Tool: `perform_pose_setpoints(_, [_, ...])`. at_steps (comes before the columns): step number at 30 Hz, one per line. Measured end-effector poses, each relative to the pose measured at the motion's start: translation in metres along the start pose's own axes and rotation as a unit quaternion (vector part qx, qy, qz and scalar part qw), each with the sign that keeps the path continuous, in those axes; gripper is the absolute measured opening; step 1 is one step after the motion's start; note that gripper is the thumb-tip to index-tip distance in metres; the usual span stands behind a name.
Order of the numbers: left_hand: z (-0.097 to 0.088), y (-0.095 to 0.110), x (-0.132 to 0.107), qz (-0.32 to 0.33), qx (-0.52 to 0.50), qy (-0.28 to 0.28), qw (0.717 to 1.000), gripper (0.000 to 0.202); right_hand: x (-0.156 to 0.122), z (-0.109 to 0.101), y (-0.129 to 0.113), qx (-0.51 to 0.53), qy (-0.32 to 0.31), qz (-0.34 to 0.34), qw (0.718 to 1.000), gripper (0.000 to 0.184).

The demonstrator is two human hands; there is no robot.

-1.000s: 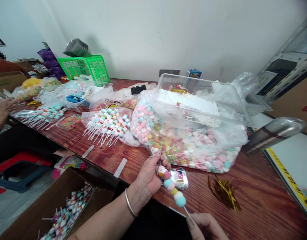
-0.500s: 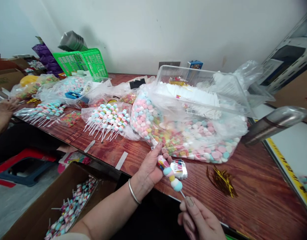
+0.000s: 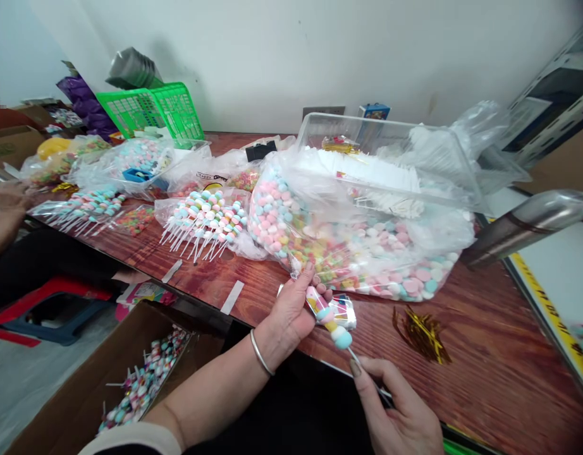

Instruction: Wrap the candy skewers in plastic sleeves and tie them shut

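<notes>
Candy skewer (image 3: 339, 337) over reddish wood-grain table (image 3: 485, 379), green basket (image 3: 149, 110) by white wall (image 3: 320, 50).

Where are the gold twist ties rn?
Head view, right of centre: the gold twist ties lie on the wooden table, just in front of the big candy bag, right of the candy skewer.

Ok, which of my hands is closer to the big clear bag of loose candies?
Left. The left hand is right at the near edge of the bag of loose candies, gripping the candy skewer; the right hand is lower down, pinching the skewer's stick.
</notes>
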State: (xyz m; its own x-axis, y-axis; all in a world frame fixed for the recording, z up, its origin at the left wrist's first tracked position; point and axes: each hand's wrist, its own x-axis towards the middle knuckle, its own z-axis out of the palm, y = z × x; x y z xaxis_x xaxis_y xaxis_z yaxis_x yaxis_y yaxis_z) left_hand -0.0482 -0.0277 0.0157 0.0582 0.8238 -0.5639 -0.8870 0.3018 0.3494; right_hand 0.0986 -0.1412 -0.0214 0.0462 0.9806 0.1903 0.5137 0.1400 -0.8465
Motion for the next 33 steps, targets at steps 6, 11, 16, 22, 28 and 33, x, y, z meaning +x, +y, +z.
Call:
perform_pose_setpoints(6, [-0.006, -0.007, 0.003, 0.001, 0.005, -0.019, 1.0, 0.018, -0.001, 0.008, 0.002, 0.044, -0.022, 0.08, 0.996, 0.023])
perform_pose_setpoints(11, [-0.004, -0.012, 0.002, 0.005, 0.007, -0.019, 1.0, 0.018, 0.0, 0.014, 0.004, 0.152, -0.055, 0.139, 0.977, 0.028])
perform_pose_setpoints(16, [-0.006, -0.024, 0.001, -0.003, 0.008, -0.031, 0.999, 0.023, 0.004, 0.021, 0.006, 0.008, 0.059, -0.054, 0.997, 0.008])
perform_pose_setpoints(22, [-0.016, -0.037, -0.001, -0.044, 0.017, -0.076, 0.996, 0.027, 0.01, 0.025, 0.009, -0.009, 0.078, -0.077, 0.994, 0.009])
perform_pose_setpoints(28, [-0.015, -0.022, 0.005, -0.027, -0.01, -0.069, 0.997, 0.024, 0.011, 0.021, 0.007, 0.027, 0.049, -0.014, 0.998, 0.012])
perform_pose_setpoints(33, [-0.011, -0.023, 0.007, -0.036, -0.018, -0.048, 0.998, 0.022, 0.007, 0.027, 0.01, -0.064, 0.099, -0.106, 0.987, 0.013])
